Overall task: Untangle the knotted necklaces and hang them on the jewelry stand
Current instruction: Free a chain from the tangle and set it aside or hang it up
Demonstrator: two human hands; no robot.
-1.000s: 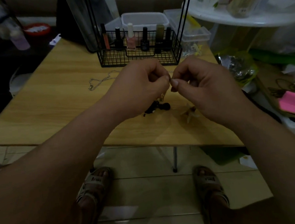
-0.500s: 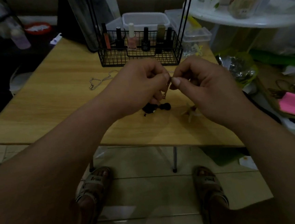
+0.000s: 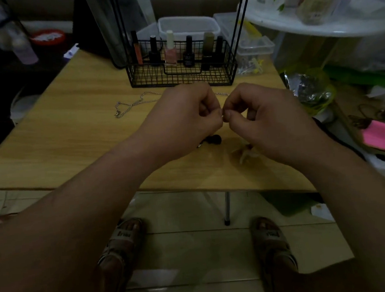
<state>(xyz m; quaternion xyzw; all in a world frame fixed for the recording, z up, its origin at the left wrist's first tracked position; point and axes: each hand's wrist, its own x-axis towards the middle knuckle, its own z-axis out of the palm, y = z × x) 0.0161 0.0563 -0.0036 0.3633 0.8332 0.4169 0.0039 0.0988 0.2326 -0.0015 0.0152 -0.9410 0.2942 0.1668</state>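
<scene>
Knot-picking is the step in hand, we judge; a fine strand [image 3: 222, 114], showing only as a small pale glint, is pinched between the two sets of fingertips, its knot too small to make out; the left hand [image 3: 185, 123] is curled, with thumb and forefinger nipping the strand from its side, and the right hand [image 3: 268, 120] is curled the same way, nipping it just opposite, the fingertips of the two hands all but touching above the table [image 3: 69, 138]; a silver chain [image 3: 132, 104] lies loose on the wood just beyond the left hand's knuckles and trails off to that hand's outer side; whether it joins the pinched strand we cannot tell; beneath the left hand's thumb side sits a dark beaded piece [image 3: 214, 140], and beneath the right hand a pale crumpled thing [image 3: 245, 152] that we cannot name; farther beyond both hands stands a black wire stand [image 3: 180, 75], its basket holding nail polish bottles [image 3: 170, 51] and its thin uprights rising out of view; nothing that we can see hangs on it, so we put the task at an early stage; the next move calls for a small, gentle pull apart with the fingertips to open a loop, not a tug that would tighten the knot; only then can a necklace go to the stand.
</scene>
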